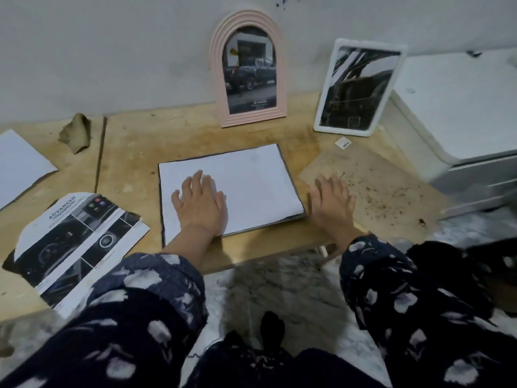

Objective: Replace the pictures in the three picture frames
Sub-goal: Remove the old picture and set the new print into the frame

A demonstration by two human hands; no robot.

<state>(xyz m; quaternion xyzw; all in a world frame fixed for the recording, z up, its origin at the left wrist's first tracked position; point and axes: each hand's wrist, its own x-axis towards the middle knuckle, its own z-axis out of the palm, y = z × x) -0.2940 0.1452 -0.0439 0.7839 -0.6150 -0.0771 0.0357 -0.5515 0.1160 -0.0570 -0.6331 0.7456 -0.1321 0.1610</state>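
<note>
Fingers (202,180) of the left hand (199,204) lie straight and slightly spread, palm down, pressing flat on the white sheet of paper (251,177) that covers the dark-edged rectangular picture frame (293,218) lying face down in the middle of the worn tan wooden surface (134,147). Over on the other side, the right hand (331,204) rests palm down with its fingers straight and close together on a thin brown backing board (369,177), just beside the frame's right edge.

Up against the grey wall (112,51) stand 2 more frames: a pink arched picture frame (249,70) showing a dark pickup truck, and to its right a white rounded-corner rectangular frame (359,88), tilted back, holding a dark car picture. A small white sticker (343,142) lies in front of that one.

On the left, a torn glossy car brochure page (75,247) headed "ADVANCED" lies near the left sleeve. Further left sits a plain white sheet (19,163), and behind it a crumpled scrap of brown paper (76,132). A white plastic drawer unit (458,121) sits at the far right. Both sleeves are dark blue with pale flower shapes.
</note>
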